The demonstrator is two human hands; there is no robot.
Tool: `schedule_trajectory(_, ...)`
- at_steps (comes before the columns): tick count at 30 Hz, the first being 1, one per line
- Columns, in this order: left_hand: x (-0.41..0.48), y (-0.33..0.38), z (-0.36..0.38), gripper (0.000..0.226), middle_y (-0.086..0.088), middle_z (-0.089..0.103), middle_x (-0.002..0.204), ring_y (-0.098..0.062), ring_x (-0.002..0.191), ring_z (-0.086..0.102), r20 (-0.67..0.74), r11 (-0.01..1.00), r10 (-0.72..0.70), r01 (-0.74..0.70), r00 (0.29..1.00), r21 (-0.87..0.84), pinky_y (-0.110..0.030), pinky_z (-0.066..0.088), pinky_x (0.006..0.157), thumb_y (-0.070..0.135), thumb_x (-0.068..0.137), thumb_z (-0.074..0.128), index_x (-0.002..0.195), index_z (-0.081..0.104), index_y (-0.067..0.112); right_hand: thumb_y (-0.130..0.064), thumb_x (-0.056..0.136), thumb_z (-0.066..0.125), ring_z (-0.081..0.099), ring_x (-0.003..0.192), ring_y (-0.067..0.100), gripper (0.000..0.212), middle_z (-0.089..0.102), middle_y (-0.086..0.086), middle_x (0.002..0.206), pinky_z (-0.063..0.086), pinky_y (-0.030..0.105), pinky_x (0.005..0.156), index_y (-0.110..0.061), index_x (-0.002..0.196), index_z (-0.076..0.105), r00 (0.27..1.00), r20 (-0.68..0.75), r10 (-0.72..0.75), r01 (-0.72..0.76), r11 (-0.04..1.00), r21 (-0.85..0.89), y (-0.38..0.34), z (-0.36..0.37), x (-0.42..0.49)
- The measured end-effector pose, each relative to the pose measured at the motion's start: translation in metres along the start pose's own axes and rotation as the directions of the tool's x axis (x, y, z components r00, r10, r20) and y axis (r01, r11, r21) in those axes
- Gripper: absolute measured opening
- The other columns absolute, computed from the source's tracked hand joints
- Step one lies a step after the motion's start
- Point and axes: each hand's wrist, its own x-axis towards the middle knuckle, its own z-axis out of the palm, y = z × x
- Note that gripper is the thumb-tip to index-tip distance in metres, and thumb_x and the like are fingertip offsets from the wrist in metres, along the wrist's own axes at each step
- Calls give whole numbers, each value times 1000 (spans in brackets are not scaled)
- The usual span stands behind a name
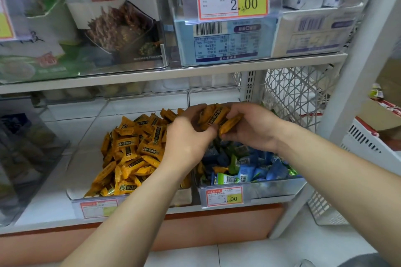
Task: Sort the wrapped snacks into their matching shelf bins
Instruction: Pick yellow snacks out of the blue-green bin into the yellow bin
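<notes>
**Orange handful held over the bin border**

We hold a bunch of orange snacks (217,116) between both hands. The bunch is in the air, just above the wall that separates two bins. Our left hand (188,136) curls its fingers around the bunch from the near left side. Our right hand (249,129) pinches it from the right, so both grips are closed on the wrappers. Below the grip and to its left is the orange bin (86,169), where a big pile (130,154) of the same orange wrappers lies. Under the grip and to its right is the mixed bin (277,186), full of blue and green snacks (256,167). One stray orange wrapper (219,169) lies there, below the grip and toward us.

We judge that the step in hand is to bring this handful to the left. To do it well, we should hold tight with both hands until the bunch is fully past the wall. Then we lower it close to the pile before opening, because the smooth wrappers probably slide easily and could drop on the wrong side
</notes>
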Motion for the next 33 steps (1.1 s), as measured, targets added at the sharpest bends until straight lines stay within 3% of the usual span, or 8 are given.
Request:
schedule_trajectory(6,3,0,-11,51,0,75,101,-18,95,71,-16,961,-136,128,991,-244,-44,58,87,38,72,78,118,67,20,15,91,47,70,96,26,38,71,18,106,59,35,75,3,126,56,993,97,-69,69,998,1,-1,8,2)
schedule_trajectory(11,4,-3,-38,18,6,77,88,-12,84,74,-91,914,-227,180,970,-363,-41,60,83,30,81,81,95,73,24,-6,94,62,71,99,28,30,71,14,111,60,35,81,-6,124,58,987,117,-108,119,989,-92,-2,32,10)
schedule_trajectory(13,6,-8,-51,16,10,77,87,-9,82,73,-141,933,-217,162,966,-323,-34,58,78,34,79,81,92,73,29,-24,92,68,72,95,25,36,71,11,110,59,33,75,-11,123,58,988,24,-156,155,939,-306,2,46,18)
schedule_trajectory(17,12,-27,-79,20,11,76,85,-8,78,73,-254,957,-222,162,941,-240,-34,59,76,29,78,83,95,72,29,-47,84,74,63,90,11,29,66,-5,100,45,24,71,-24,98,63,917,-77,-390,216,651,-728,9,71,39)
schedule_trajectory(21,12,-49,-100,31,6,74,101,-11,91,70,-285,978,-209,197,936,-69,-31,58,83,28,82,80,112,71,28,-31,84,77,58,89,-1,16,65,-14,100,45,20,77,-25,96,70,860,10,-509,313,513,-799,11,78,55)
schedule_trajectory(26,11,-52,-107,51,2,63,130,-15,113,61,-214,959,-150,195,965,207,-29,49,97,30,84,78,132,62,29,-36,91,68,47,127,9,36,53,-8,141,28,17,95,-31,126,63,900,128,-417,286,343,-895,14,74,60)
schedule_trajectory(30,2,-35,-99,34,9,68,117,-11,105,64,-72,947,-53,73,996,312,-30,52,91,31,86,71,120,67,32,-33,91,68,54,92,-8,17,61,-18,108,37,12,78,-28,108,69,874,148,-463,319,316,-893,9,54,47)
schedule_trajectory(33,-11,-22,-75,29,18,70,103,-2,96,65,104,954,-6,-25,995,299,-31,56,89,39,85,70,114,68,33,-33,88,70,63,82,-3,4,70,-16,89,49,22,74,-30,89,73,904,161,-396,298,315,-901,5,34,30)
